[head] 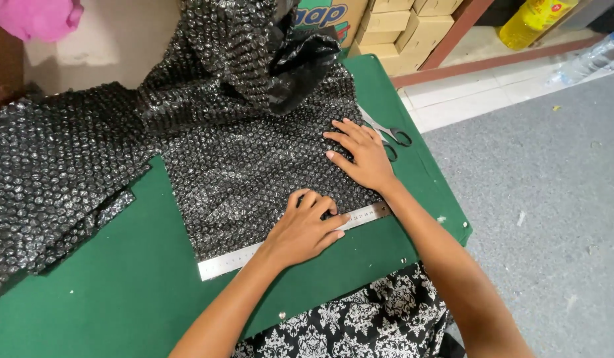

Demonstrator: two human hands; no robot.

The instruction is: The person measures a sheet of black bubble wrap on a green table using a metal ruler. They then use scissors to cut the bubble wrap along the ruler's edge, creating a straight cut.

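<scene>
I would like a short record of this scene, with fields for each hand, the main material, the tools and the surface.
left hand: pressing on the metal ruler, fingers curled at the sheet's near edge
right hand: flat, fingers spread, on the black bubble wrap
ruler: lies along the sheet's near edge
scissors: on the table beyond the right hand, untouched
surface: green table
background: cardboard boxes, yellow bottle

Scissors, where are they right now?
The scissors lie on the green table, just right of the right hand, at the black bubble wrap's right edge.
</scene>
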